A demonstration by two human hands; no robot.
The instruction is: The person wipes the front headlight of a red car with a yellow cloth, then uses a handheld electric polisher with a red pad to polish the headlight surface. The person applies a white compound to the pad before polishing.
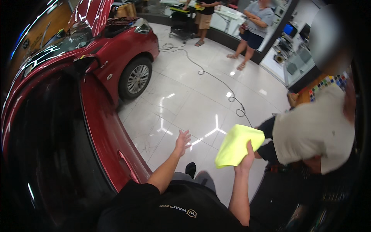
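- A neon-yellow cloth [234, 146] is grasped in the right hand [246, 159], above the tiled floor [177, 94]; the thumb is laid against it, while the other fingers are apparently hidden behind.
- The left hand [182, 143] is held out between the red car [101, 129] and the cloth, its fingers extended and loosely parted.
- A person in a beige shirt [315, 133] is seen at right.

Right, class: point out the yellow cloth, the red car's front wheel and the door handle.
Yellow cloth [235, 147]: head view, middle of its surface.
Front wheel [137, 79]: head view, centre of the spokes.
Door handle [128, 167]: head view, middle of its length.
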